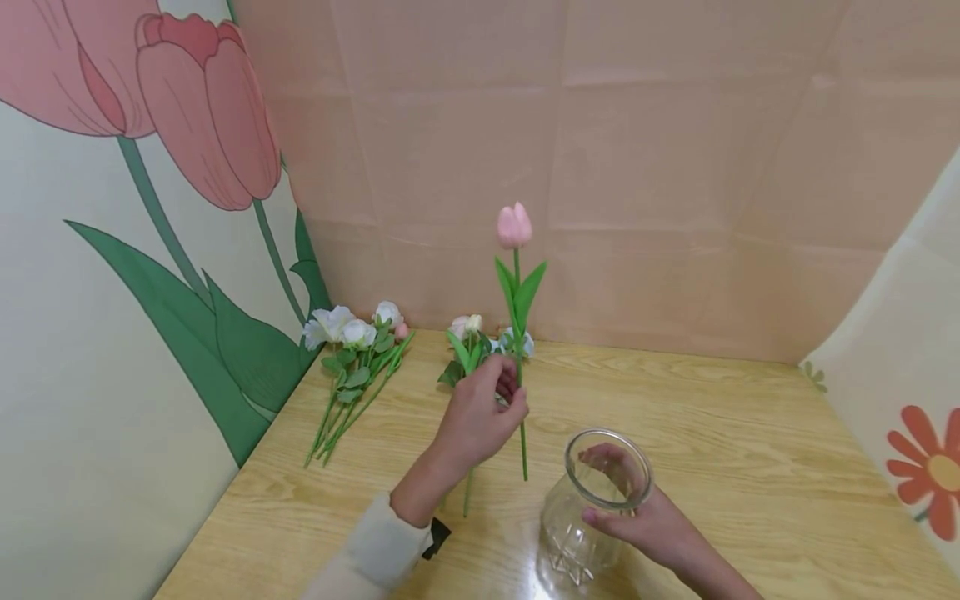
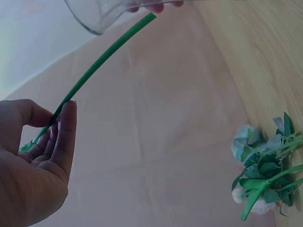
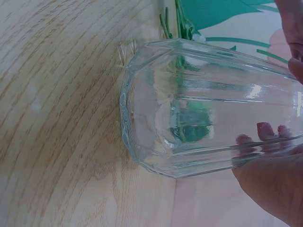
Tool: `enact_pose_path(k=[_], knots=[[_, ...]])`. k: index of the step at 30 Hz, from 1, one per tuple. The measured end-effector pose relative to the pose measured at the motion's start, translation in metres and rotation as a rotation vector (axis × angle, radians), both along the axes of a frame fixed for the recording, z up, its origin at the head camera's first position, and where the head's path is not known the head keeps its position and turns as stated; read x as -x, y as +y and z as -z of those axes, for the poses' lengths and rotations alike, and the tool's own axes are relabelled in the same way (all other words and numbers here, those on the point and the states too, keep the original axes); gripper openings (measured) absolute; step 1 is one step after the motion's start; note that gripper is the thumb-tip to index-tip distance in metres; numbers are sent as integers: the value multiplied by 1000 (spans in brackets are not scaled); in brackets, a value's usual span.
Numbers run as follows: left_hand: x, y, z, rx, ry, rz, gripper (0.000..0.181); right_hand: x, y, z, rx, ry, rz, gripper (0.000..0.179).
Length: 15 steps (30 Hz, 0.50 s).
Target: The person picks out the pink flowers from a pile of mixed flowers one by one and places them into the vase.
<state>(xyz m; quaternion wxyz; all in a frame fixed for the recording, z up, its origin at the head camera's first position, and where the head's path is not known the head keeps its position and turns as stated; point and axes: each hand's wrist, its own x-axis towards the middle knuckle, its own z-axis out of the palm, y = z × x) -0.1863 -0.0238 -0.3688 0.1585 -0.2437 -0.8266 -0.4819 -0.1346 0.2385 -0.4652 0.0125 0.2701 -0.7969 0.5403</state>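
Observation:
My left hand (image 1: 476,417) pinches the green stem of a pink artificial tulip (image 1: 514,226) between thumb and fingers. The tulip is upright, bloom at the top, its bare stem end hanging left of a clear glass vase (image 1: 558,521). In the left wrist view the stem (image 2: 102,59) runs from the fingertips toward the vase's rim (image 2: 87,26). Around the vase's neck curl the fingers and thumb of my right hand (image 1: 663,529). Nothing shows inside the faceted vase (image 3: 151,109) in the right wrist view, where its base is at the wooden tabletop.
White artificial flowers (image 1: 356,333) with green stems lie at the table's left back. Another bunch with pale blooms (image 1: 467,325) lies behind my left hand, partly hidden by it. A small black object (image 1: 437,539) is beside my left sleeve. Printed cloths hang around the wooden table (image 1: 720,433).

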Motion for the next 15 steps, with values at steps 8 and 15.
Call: enact_pose_path(k=[8,15], knots=[[-4,4,-5,-22,42,13,14,0,0,-1,-2,6,-7,65],[-6,7,-9,-41,84,10,15,0,0,0,1,18,-6,66]])
